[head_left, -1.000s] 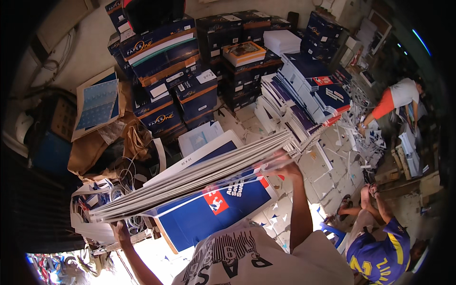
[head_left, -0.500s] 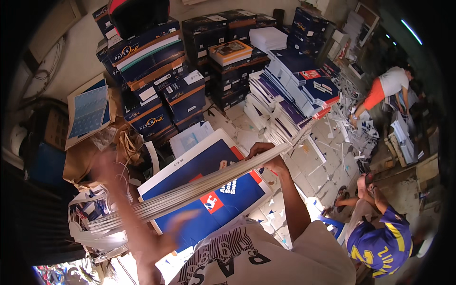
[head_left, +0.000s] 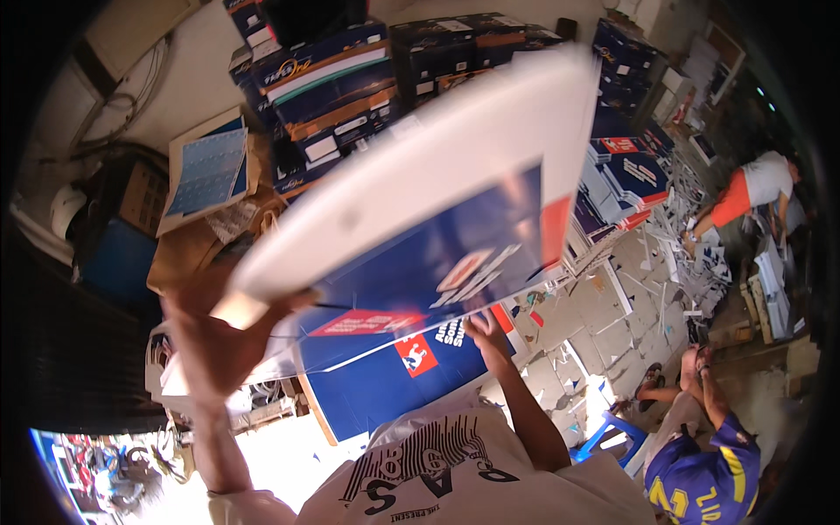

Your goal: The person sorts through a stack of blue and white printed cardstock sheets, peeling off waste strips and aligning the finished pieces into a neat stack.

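Note:
A large, slightly bowed stack of printed sheets, blue and red with a wide white border, is raised and tilted in front of me, blurred by motion. My left hand grips its left end, thumb across the edge, the other fingers partly hidden. At the near lower edge, my right hand holds the sheets with bent fingers, some out of sight behind the edge. Beneath lies another blue printed sheet with a red square and white lettering, partly covered by the raised ones.
Dark blue cartons are stacked at the back. Piles of printed sheets stand right of centre, beside paper scraps on the floor. One person sits at the lower right; another bends over farther back. Brown wrapping paper lies left.
The sheets, nearly edge-on before, have swung up so their printed face shows. My left hand, blurred and off the sheets earlier, now grips their left end. The view has shifted left.

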A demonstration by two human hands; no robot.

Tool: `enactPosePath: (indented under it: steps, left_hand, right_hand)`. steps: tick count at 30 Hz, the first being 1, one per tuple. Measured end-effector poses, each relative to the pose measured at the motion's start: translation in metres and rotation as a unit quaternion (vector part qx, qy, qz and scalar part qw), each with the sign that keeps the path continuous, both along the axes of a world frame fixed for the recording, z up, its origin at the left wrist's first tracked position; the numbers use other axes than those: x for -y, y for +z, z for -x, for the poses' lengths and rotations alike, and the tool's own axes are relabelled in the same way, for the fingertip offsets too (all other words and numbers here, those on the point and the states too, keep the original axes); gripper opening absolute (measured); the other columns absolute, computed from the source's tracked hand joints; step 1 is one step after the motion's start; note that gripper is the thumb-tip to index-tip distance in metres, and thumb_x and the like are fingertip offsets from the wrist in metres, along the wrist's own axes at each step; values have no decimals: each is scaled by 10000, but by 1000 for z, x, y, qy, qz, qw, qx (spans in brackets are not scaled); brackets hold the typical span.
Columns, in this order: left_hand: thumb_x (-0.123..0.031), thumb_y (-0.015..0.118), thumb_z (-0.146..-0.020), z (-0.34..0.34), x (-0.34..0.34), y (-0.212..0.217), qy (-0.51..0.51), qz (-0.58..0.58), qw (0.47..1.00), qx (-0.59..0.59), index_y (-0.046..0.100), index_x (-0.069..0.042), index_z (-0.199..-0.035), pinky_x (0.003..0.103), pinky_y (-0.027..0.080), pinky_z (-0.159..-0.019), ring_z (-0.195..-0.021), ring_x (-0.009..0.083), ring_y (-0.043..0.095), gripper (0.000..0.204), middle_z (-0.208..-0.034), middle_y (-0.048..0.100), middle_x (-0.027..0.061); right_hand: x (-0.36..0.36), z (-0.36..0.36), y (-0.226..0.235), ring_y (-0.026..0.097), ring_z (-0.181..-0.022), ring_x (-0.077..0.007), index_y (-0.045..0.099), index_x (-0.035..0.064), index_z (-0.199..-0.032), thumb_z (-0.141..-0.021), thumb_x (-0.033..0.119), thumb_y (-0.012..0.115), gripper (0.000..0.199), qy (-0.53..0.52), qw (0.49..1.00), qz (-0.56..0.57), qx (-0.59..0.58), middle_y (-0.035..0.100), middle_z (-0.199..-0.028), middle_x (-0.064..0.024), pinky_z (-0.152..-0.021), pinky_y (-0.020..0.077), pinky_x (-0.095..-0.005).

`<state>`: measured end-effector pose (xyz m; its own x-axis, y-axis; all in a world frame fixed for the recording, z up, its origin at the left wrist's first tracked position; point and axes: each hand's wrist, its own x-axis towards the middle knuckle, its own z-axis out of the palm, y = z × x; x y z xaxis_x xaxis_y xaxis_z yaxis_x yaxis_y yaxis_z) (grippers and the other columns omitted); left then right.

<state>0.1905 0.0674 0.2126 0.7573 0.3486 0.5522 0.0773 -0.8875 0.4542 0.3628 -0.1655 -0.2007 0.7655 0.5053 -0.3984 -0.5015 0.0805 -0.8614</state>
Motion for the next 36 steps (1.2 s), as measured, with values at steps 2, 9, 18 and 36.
enactPosePath:
  steps: [2,9,18,36]
  left_hand:
    - [-163,877,-688,16,-18,30,83,-39,996,-1,744,11,-941,303,546,-729,-722,155,704,334,-812,743,83]
    - [-278,864,-739,37,-69,-17,328,-43,908,256,725,-32,-828,282,508,-698,-672,124,645,296,-745,704,59]
    - [-278,856,-738,84,-102,-192,235,332,886,222,629,-25,-863,304,453,-725,-723,133,552,362,-821,617,47]
    - [-240,710,-876,93,-116,-236,224,420,843,250,423,-3,-1305,324,398,-957,-1044,197,534,568,-1177,546,101]
  right_hand:
    - [-30,-23,37,598,-939,-156,582,-2,-995,-771,208,850,407,-3,991,-115,64,591,-941,-62,-832,471,-269]
    - [-63,-24,299,627,-945,-181,667,-69,-1058,-887,282,747,398,-231,890,-18,392,686,-1018,-131,-865,477,-322]
    - [-59,-72,241,654,-872,-187,674,-62,-1035,-831,238,801,384,-92,892,27,441,704,-967,-120,-809,501,-308]
    - [-63,-65,205,681,-793,-196,672,-46,-980,-748,175,857,370,-34,917,-48,394,707,-901,-116,-740,539,-324]
